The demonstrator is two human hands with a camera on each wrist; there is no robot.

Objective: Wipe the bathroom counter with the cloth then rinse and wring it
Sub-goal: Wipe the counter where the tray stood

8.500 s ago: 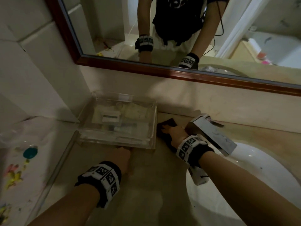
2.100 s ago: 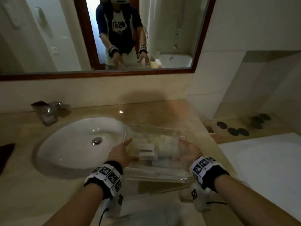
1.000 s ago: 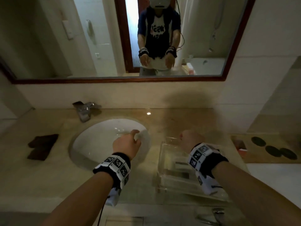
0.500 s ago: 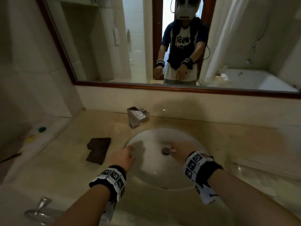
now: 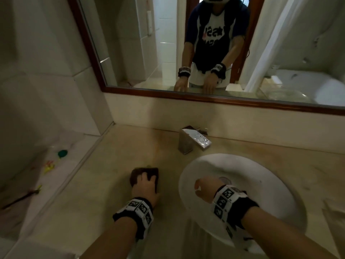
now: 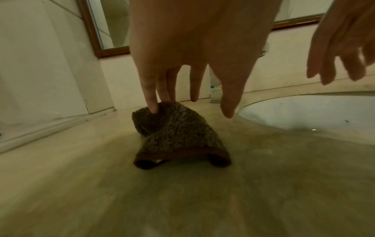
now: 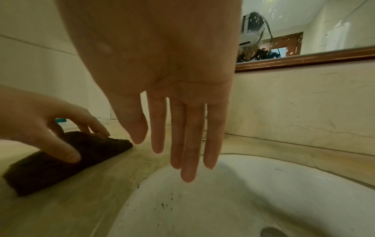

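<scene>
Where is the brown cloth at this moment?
In the head view the cloth lies on the counter, just left of the sink and nearer the person than the faucet. The left hand rests on it.

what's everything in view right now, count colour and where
counter: 1, beige, across the lower frame
sink basin: 1, white, set in the counter, dark specks inside
cloth: 1, dark brown, folded on the counter left of the sink basin
faucet: 1, silver, behind the sink basin
mirror: 1, brown frame, above the counter
small bits: a few, green and yellow, on the white ledge far left; too small to name
wristbands: 2, black with white markers, one per wrist
left hand: 1, fingertips resting on the cloth
right hand: 1, open over the sink basin, holding nothing
</scene>
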